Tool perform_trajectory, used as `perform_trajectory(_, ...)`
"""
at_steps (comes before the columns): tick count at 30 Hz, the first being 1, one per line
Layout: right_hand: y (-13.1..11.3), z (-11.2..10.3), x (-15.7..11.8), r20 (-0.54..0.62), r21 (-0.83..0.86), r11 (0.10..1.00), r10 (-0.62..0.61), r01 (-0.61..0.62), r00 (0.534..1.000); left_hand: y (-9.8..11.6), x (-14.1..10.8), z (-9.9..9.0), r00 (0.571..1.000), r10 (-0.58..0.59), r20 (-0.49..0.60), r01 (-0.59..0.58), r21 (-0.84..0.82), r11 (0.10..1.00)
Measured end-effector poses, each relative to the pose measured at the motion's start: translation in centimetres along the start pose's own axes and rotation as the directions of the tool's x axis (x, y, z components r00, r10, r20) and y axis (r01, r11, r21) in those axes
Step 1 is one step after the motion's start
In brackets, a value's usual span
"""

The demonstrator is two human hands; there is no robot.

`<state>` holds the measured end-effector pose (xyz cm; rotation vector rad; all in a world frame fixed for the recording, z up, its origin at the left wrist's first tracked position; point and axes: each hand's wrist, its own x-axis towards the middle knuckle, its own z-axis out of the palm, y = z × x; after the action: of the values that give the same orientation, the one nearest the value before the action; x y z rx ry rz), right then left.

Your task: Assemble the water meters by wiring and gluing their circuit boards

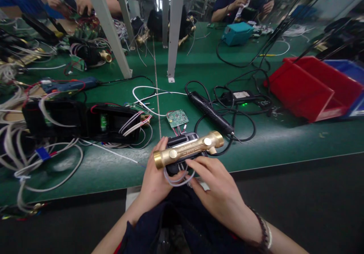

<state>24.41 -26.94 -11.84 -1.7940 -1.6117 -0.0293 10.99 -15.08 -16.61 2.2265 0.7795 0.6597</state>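
At the bench edge my left hand (156, 174) is wrapped round a black plastic housing (182, 139) with a brass pipe fitting (189, 148) lying across it. The fitting has threaded ends and tilts up to the right. My right hand (217, 180) pinches at the grey cable (179, 182) looped below the fitting; the exact spot between its fingertips is partly hidden. Just beyond the housing lies a green circuit board (178, 118), with thin red and white wires running toward the housing. A black pen-shaped electric screwdriver (210, 112) rests to the right of the board.
Open black housings (113, 123) with cables crowd the left, near a blue-handled tool (71, 84). A red bin (307, 89) stands at right. Black cords surround a small power adapter (240, 96). Metal posts (173, 38) rise mid-bench. Two co-workers' hands (241, 3) show across the bench.
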Motion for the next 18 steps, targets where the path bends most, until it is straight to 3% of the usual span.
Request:
perform_trajectory(3,0.2,0.9,-0.3,0.112,0.075,0.997,-0.003,-0.006,0.994,-0.1,0.0,-0.1,0.999,0.008,0.034,-0.008,0.010,1.000)
perform_trajectory(6,0.8,1.5,-1.2,0.005,0.086,0.995,0.053,-0.053,0.999,0.1,0.1,-0.1,0.999,0.000,0.035,-0.002,0.056,0.998)
perform_trajectory(9,1.2,1.7,-1.9,-0.083,0.089,0.996,0.032,-0.025,0.996,0.2,0.1,-0.1,0.999,0.021,0.026,-0.023,0.074,0.997)
perform_trajectory(18,1.0,2.7,0.1,-0.077,0.136,0.981,-0.130,0.140,0.988,-0.1,0.1,-0.2,0.997,0.064,0.034,-0.066,0.051,0.997)
